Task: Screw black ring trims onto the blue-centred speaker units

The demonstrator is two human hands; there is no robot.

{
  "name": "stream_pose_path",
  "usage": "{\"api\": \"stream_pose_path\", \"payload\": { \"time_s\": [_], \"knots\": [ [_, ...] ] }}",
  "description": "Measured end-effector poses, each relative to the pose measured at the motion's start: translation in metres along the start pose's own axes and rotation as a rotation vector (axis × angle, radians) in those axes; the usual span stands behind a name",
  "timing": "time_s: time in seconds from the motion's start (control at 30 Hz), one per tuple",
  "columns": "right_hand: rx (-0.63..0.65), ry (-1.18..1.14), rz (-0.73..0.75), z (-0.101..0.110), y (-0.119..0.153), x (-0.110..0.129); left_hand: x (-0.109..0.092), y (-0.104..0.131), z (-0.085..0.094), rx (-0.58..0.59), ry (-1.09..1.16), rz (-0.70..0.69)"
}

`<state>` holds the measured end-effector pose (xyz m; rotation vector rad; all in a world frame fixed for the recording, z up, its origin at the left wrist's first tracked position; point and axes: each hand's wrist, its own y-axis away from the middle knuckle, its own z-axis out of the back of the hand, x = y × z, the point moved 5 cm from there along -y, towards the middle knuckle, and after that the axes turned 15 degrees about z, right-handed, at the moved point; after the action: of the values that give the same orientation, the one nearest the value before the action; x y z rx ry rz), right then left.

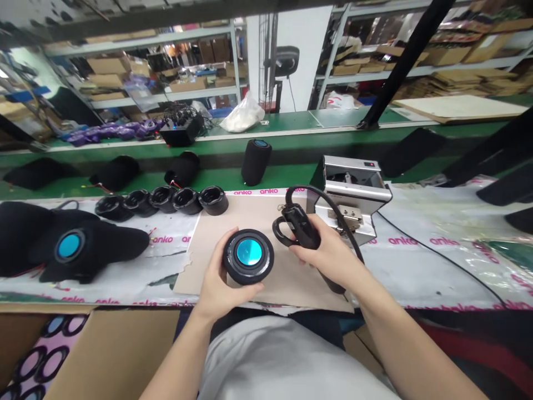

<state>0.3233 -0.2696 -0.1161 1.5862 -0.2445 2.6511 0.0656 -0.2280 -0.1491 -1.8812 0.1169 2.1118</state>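
My left hand (222, 283) is wrapped around the side of a round black speaker (233, 272) with a shiny blue disc in the middle of its upturned end. The speaker is over a beige cardboard sheet (208, 239) on the bench. In my right hand (327, 250) is a black corded electric screwdriver (300, 222) with a hanging ring on its side. Its cable loops up and over my wrist, and my fingers hide part of its body. Just behind that hand stands a silver box-shaped screw feeder (356, 180).
Several black plastic rings (214, 200) stand in a row behind the sheet. A black cylindrical speaker (256, 162) is upright at the back. Dark fabric speaker covers (100, 244) lie at the left. Below the bench edge, a carton (112, 350) contains round parts.
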Motion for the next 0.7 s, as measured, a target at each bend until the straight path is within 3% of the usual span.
{"api": "stream_pose_path", "payload": {
  "time_s": [0.1, 0.2, 0.33, 0.43, 0.57, 0.7],
  "knots": [
    [-0.068, -0.099, 0.013, 0.007, 0.012, 0.013, -0.002, 0.000, -0.014, 0.088, 0.017, -0.046],
    [-0.122, -0.227, 0.196, 0.013, 0.020, 0.039, -0.003, -0.004, -0.025, 0.170, 0.032, -0.083],
    [0.035, -0.165, 0.464, 0.014, 0.025, 0.066, -0.005, -0.016, -0.032, 0.327, 0.085, -0.092],
    [0.105, -0.123, 0.461, 0.018, 0.022, 0.069, -0.004, -0.021, -0.031, 0.410, 0.112, -0.073],
    [0.099, -0.180, 0.433, 0.026, 0.011, 0.069, 0.001, -0.022, -0.026, 0.414, 0.077, -0.006],
    [0.222, -0.266, 0.412, 0.018, 0.000, 0.065, 0.000, -0.026, -0.025, 0.462, 0.062, 0.002]
  ]
}}
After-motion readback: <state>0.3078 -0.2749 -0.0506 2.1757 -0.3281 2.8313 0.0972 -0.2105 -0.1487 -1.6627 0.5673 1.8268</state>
